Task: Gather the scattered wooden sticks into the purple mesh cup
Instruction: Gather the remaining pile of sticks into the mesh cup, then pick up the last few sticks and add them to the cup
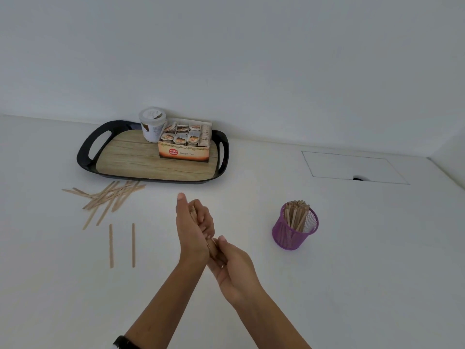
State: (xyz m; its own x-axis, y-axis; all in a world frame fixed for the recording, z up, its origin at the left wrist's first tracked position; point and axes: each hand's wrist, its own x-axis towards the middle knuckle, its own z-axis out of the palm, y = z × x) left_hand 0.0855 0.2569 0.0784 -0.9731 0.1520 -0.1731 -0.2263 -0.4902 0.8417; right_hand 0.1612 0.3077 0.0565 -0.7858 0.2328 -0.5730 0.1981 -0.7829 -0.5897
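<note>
Left hand (192, 229) and right hand (230, 263) both curled round stick bundle (212, 248) — square ends, keep clamp firm. Purple mesh cup (295, 226) right of grip, part-filled; loose sticks (108, 197) left — drop bundle upright.

Gripped between left hand (192, 229) and right hand (232, 265): a bundle of thin wooden sticks (212, 248). Right of these, a purple mesh cup (295, 226) partly filled with sticks. Left, loose pale sticks (110, 197) before a black-rimmed wood-patterned tray (130, 159).
</note>
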